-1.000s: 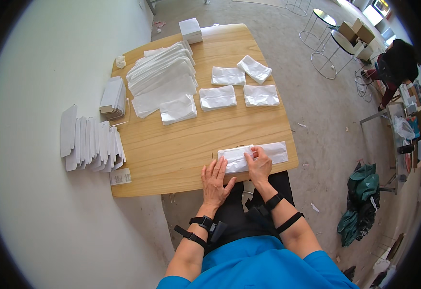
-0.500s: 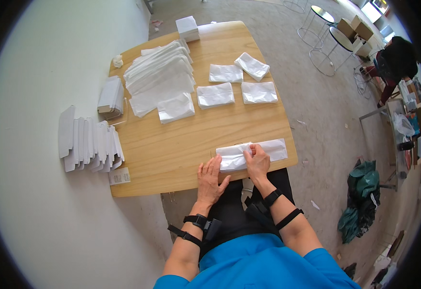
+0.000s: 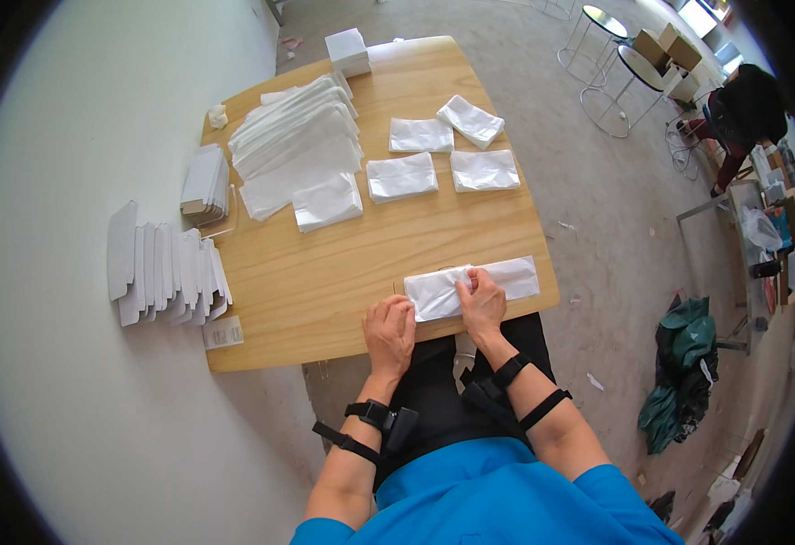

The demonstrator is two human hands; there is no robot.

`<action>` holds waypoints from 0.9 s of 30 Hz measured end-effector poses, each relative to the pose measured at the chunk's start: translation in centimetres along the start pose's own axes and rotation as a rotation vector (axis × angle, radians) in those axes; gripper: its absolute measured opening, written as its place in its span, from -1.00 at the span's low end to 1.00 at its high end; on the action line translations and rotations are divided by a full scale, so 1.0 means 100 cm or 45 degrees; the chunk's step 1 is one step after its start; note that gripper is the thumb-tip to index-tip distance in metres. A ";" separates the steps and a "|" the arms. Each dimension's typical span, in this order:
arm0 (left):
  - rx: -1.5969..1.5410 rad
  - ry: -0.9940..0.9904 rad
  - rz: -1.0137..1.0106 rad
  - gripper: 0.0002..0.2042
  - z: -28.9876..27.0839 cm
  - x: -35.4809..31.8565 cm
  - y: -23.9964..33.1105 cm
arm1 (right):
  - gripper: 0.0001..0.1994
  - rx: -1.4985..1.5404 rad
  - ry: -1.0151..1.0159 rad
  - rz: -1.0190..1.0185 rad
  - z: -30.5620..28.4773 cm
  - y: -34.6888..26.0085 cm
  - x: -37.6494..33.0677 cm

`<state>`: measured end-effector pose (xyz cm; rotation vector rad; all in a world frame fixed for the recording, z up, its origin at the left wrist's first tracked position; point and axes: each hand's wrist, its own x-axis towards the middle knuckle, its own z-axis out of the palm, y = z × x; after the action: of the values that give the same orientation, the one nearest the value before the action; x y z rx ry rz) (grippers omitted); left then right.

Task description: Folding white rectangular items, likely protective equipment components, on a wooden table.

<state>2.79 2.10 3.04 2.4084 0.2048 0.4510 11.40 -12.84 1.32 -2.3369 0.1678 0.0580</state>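
Observation:
A long white sheet, thin and creased, lies folded over on itself near the table's front edge; its folded part (image 3: 434, 292) is on the left and a flatter tail (image 3: 517, 277) extends to the right. My right hand (image 3: 483, 307) pinches the sheet where the fold meets the tail. At the sheet's left end my left hand (image 3: 388, 334) is closed, its fingers curled and drawn together at the corner; the fingertips are partly hidden. Several folded white packets (image 3: 402, 177) rest farther back, and an overlapping pile of flat white sheets (image 3: 298, 136) spreads across the back left.
On the wooden table (image 3: 325, 282), a white stack (image 3: 349, 53) stands at the far end and a block of cards (image 3: 205, 182) at the left. White folded cartons (image 3: 166, 272) stand against the wall. Right: stools (image 3: 638, 71), green bags (image 3: 684, 336), and another person (image 3: 750, 104) bending.
My left hand has drawn its thumb in and curled its fingers at the sheet's left end. My right hand keeps its pinch. The whole view has shifted slightly.

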 end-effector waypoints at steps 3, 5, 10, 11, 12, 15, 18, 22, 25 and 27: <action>-0.179 -0.001 -0.010 -0.87 0.005 0.020 -0.012 | -0.74 -0.004 0.001 -0.012 0.000 -0.001 -0.001; -0.117 -0.212 -0.023 -0.81 0.007 0.029 -0.020 | -0.74 0.001 -0.001 -0.006 -0.001 -0.002 0.000; -0.088 -0.360 0.054 -0.70 0.000 0.033 -0.029 | -0.74 0.017 0.002 -0.001 0.002 0.001 -0.001; -0.099 -0.398 0.067 -0.66 -0.003 0.034 -0.028 | -0.74 0.016 0.003 0.004 0.003 0.002 -0.001; -0.100 -0.402 0.067 -0.66 -0.006 0.033 -0.026 | -0.73 0.004 0.037 -0.026 0.004 0.004 -0.001; -0.094 -0.445 0.093 -0.61 -0.014 0.032 -0.021 | -0.72 -0.002 0.022 -0.030 0.000 -0.001 0.000; -0.192 -0.266 0.083 -0.65 -0.017 0.023 -0.019 | -0.73 -0.003 0.016 -0.061 -0.006 -0.008 -0.002; -0.185 -0.060 -0.269 -0.77 -0.019 -0.001 -0.019 | -0.75 -0.069 0.313 -0.348 -0.023 -0.030 -0.009; -0.244 -0.039 -0.365 -0.82 -0.013 -0.009 -0.005 | -0.84 0.036 0.329 -0.598 -0.024 -0.035 -0.011; -0.285 -0.066 -0.354 -0.84 -0.008 -0.006 0.005 | -0.87 0.214 0.167 -0.470 -0.022 -0.050 -0.017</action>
<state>1.91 2.04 3.82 2.1293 0.4363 0.2677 10.39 -10.81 6.60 -2.1676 -0.1891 -0.2816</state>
